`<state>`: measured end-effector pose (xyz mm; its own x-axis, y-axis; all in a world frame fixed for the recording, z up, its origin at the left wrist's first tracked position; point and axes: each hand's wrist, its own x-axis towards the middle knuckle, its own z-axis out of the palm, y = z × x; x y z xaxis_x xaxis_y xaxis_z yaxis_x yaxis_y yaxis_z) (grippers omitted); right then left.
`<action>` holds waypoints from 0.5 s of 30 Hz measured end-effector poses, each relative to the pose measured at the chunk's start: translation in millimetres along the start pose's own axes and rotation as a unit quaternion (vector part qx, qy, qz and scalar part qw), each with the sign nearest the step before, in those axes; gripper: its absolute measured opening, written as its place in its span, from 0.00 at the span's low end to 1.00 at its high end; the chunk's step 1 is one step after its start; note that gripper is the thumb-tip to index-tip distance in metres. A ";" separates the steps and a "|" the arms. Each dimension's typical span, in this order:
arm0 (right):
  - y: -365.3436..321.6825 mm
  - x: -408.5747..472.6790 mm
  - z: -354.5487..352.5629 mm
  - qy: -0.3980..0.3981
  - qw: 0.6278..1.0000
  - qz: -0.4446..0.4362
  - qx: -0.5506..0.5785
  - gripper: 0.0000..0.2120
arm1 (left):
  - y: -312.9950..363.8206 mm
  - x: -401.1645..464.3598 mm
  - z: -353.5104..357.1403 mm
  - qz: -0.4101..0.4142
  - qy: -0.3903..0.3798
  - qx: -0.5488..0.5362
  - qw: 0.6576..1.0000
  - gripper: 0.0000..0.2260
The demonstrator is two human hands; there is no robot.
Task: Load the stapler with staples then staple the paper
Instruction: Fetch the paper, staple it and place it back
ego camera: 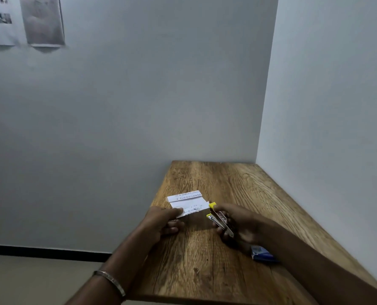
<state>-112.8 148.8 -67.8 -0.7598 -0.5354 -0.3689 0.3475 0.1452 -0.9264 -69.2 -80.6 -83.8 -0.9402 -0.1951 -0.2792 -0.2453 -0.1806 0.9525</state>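
A folded white paper (188,203) with printed text lies on the wooden table (205,265). My left hand (163,221) pinches its near left corner between thumb and fingers. My right hand (240,223) grips a small metal stapler (219,219) with yellow tips. The stapler's jaws are apart and its yellow front end sits right at the paper's right edge. A blue staple box (263,256) lies on the table, partly hidden under my right forearm.
The table stands in a corner, with a grey wall behind and a white wall along its right side. Its left edge drops to the floor. Posters (42,20) hang on the far wall at the upper left.
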 end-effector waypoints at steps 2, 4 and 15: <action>0.1 3.2 1.8 0.001 1.000 0.005 0.011 0.18 | -1.0 -0.2 0.2 0.004 -0.002 0.000 1.000 0.10; -1.0 7.2 2.8 0.016 1.000 0.002 0.017 0.18 | -1.2 -0.9 -0.3 0.007 -0.001 0.002 1.000 0.09; 3.2 27.9 2.8 0.054 0.997 -0.051 0.019 0.18 | -0.4 -8.9 1.4 0.020 -0.015 0.017 1.000 0.15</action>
<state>-131.3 132.0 -80.8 -0.8463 -0.4530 -0.2804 0.2843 0.0610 -0.9568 -61.0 -77.5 -81.5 -0.9558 -0.1722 -0.2384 -0.2158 -0.1403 0.9663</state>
